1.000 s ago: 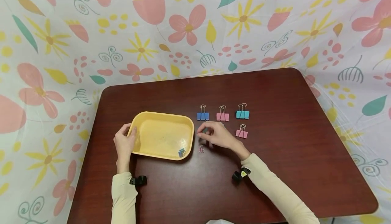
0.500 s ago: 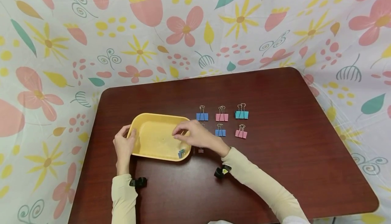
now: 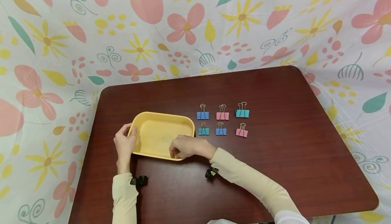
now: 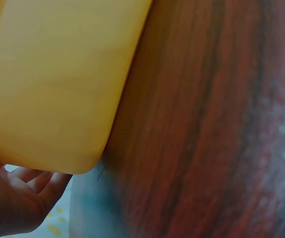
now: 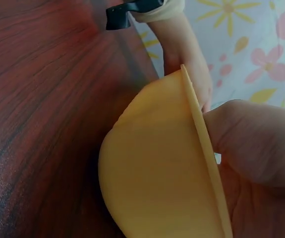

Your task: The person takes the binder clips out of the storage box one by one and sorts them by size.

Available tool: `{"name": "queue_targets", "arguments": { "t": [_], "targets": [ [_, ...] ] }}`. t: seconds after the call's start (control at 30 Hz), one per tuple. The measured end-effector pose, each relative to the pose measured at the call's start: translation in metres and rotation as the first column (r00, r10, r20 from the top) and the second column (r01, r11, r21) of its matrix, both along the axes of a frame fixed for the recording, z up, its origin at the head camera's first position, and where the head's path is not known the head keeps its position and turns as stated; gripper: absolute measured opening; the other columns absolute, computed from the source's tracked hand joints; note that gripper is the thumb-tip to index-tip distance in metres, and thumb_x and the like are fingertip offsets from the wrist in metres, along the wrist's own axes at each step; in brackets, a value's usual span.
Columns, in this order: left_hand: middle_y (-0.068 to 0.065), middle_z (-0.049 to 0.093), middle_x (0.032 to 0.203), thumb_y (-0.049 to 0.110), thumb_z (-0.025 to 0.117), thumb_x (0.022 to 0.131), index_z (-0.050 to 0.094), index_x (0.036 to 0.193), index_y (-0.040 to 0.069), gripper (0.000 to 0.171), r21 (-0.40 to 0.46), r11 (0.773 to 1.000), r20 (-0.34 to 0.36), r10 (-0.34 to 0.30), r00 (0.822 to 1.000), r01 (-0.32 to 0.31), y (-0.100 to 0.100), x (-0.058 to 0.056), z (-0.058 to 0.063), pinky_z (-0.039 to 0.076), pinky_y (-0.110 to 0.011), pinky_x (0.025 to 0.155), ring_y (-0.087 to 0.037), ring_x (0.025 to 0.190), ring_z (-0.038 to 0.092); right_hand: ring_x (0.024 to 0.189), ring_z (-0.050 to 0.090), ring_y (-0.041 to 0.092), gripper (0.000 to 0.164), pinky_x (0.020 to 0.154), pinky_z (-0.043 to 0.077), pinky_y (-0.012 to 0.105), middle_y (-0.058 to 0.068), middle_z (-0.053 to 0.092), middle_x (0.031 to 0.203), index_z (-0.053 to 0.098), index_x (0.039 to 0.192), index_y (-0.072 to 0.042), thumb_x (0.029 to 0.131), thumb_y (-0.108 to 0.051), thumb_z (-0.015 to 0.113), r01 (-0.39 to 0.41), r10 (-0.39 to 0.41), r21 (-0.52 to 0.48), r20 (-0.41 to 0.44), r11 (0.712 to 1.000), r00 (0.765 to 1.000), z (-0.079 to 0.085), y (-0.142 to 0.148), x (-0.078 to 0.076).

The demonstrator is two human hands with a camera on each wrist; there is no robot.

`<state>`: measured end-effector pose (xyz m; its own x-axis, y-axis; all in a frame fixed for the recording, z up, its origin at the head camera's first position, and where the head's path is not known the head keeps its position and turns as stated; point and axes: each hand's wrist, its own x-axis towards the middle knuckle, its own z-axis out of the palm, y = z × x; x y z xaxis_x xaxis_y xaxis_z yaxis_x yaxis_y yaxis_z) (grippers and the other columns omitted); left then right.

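Note:
A yellow plastic tray point(image 3: 159, 134) stands on the left part of the table. My left hand point(image 3: 124, 146) grips its left end, thumb over the rim and fingers outside; in the left wrist view those fingers point(image 4: 45, 186) curl against the tray's end wall. Over the tray's near right corner, my right hand point(image 3: 187, 146) reaches in with its fingers bent down. It covers the small binder clips there, and I cannot tell whether it pinches one. Beside the tray lie a teal binder clip point(image 3: 203, 131) and a smaller blue one point(image 3: 221, 131).
Behind these, a larger blue clip point(image 3: 203, 115), a pink clip point(image 3: 222, 116) and a large teal clip point(image 3: 242, 113) form a row. Another pink clip point(image 3: 242, 133) ends the nearer row. A flowered cloth point(image 3: 189, 47) hangs behind the dark wooden table point(image 3: 281, 142).
My right hand has moved left from the clip rows, across the tray's right rim, then down into its near corner. The teal and smaller blue clips are uncovered. My left hand stays on the tray.

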<state>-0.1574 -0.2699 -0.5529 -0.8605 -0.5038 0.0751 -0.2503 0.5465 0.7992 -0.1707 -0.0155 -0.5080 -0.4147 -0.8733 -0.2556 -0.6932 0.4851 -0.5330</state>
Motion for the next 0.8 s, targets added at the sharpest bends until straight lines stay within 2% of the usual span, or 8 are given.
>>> {"name": "queue_targets", "arguments": {
  "t": [0.2,0.3,0.4,0.5,0.63,0.7,0.77,0.8],
  "targets": [
    [0.002,0.070,0.099,0.033,0.063,0.085,0.069,0.104,0.026,0.021,-0.004,1.000,-0.004,-0.009,1.000,0.009,-0.001,0.000,0.002,0.047,-0.031,0.075,-0.013,0.091,0.064,0.065,0.053,0.001,0.023,0.056,0.043,0.013,-0.012,0.064,0.069,0.071,0.070,-0.022,0.073,0.000,0.063,0.026,-0.025,-0.021,0.032,0.999,0.999,-0.001,-0.001,-0.004],
    [0.002,0.071,0.098,0.033,0.064,0.085,0.069,0.103,0.026,0.020,-0.001,1.000,-0.009,-0.007,1.000,0.007,-0.001,0.000,0.001,0.046,-0.029,0.074,-0.012,0.089,0.064,0.064,0.055,0.000,0.022,0.056,0.044,0.012,-0.009,0.067,0.071,0.072,0.071,-0.018,0.071,0.002,0.063,0.082,-0.078,-0.072,0.065,0.994,0.995,-0.001,0.000,-0.006],
    [0.002,0.071,0.098,0.032,0.064,0.084,0.070,0.102,0.026,0.020,0.001,1.000,-0.013,-0.005,1.000,0.005,-0.001,0.001,0.000,0.047,-0.029,0.074,-0.013,0.090,0.064,0.069,0.060,0.000,0.018,0.060,0.046,0.012,-0.006,0.069,0.077,0.072,0.079,-0.014,0.074,0.002,0.065,0.172,-0.152,-0.153,0.136,0.973,0.979,-0.002,0.004,-0.007],
    [0.001,0.070,0.099,0.032,0.064,0.084,0.070,0.103,0.025,0.020,0.003,1.000,-0.019,-0.008,1.000,0.008,-0.001,0.001,0.000,0.047,-0.032,0.077,-0.015,0.092,0.064,0.077,0.064,0.002,0.014,0.067,0.048,0.013,-0.002,0.069,0.085,0.072,0.087,-0.009,0.077,0.000,0.068,0.278,-0.217,-0.253,0.244,0.927,0.945,-0.005,0.007,-0.010],
    [0.000,0.070,0.099,0.033,0.063,0.085,0.069,0.103,0.025,0.021,0.015,1.000,-0.022,-0.005,1.000,0.005,-0.002,0.000,0.000,0.048,-0.037,0.078,-0.017,0.092,0.063,0.085,0.065,0.006,0.013,0.074,0.049,0.016,0.002,0.069,0.091,0.071,0.092,-0.004,0.080,-0.005,0.069,0.442,-0.296,-0.365,0.392,0.819,0.871,-0.007,0.009,-0.015],
    [-0.001,0.070,0.099,0.034,0.063,0.085,0.069,0.103,0.025,0.021,0.021,1.000,-0.018,-0.003,1.000,0.003,-0.003,0.000,0.000,0.048,-0.037,0.077,-0.017,0.091,0.064,0.086,0.066,0.007,0.012,0.076,0.050,0.017,0.004,0.070,0.091,0.070,0.093,-0.003,0.082,-0.006,0.067,0.500,-0.333,-0.399,0.418,0.769,0.845,-0.007,0.009,-0.017],
    [-0.001,0.070,0.099,0.034,0.063,0.085,0.069,0.103,0.025,0.021,0.025,1.000,-0.017,-0.003,1.000,0.004,-0.002,0.000,0.000,0.049,-0.037,0.076,-0.017,0.091,0.064,0.085,0.066,0.010,0.013,0.076,0.050,0.018,0.007,0.070,0.091,0.069,0.094,-0.003,0.082,-0.005,0.066,0.505,-0.354,-0.414,0.390,0.757,0.850,-0.008,0.009,-0.017],
    [-0.001,0.070,0.100,0.034,0.063,0.085,0.069,0.104,0.025,0.022,0.025,1.000,-0.015,-0.005,1.000,0.005,-0.002,0.000,0.000,0.049,-0.037,0.076,-0.017,0.091,0.064,0.085,0.066,0.011,0.014,0.075,0.050,0.018,0.007,0.070,0.092,0.069,0.095,-0.003,0.081,-0.004,0.066,0.488,-0.357,-0.411,0.357,0.770,0.863,-0.007,0.008,-0.017]
  ]
}}
